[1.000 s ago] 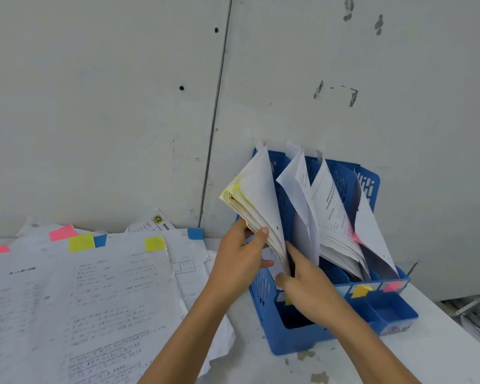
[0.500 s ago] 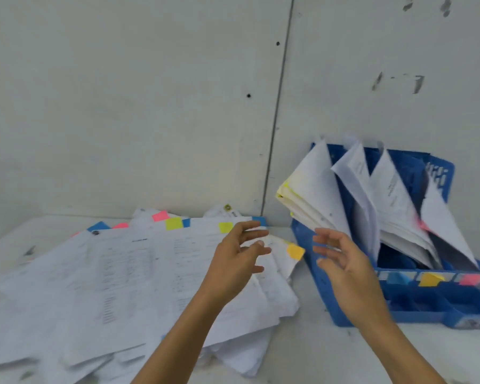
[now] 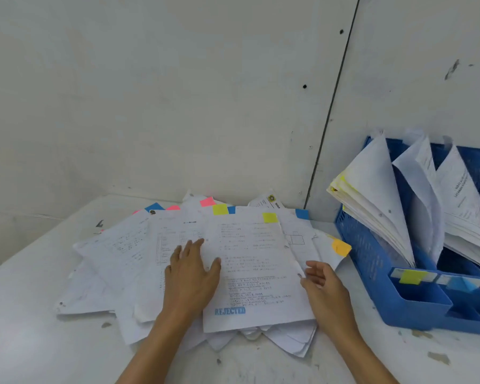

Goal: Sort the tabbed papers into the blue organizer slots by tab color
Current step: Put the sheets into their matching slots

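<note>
Head view: left hand (image 3: 190, 275) flat on papers (image 3: 257, 256), right hand (image 3: 326, 289) beside.

Two bare arms show, and nothing is worn on either. The left forearm (image 3: 150, 350) comes in from the frame edge at about 7 o'clock and the right forearm (image 3: 363, 356) at about 5 o'clock, each uncovered along its whole visible length to the wrist. Both are slim and smooth.

The left hand (image 3: 190, 275) shows its back, with knuckles and tendons faintly raised. Its fingers are slender and its thumbnail is short and plain. The right hand (image 3: 323, 286) shows its thumb side and a little of the palm. Its fingers are equally slender, and their nails are too small to tell apart.
</note>
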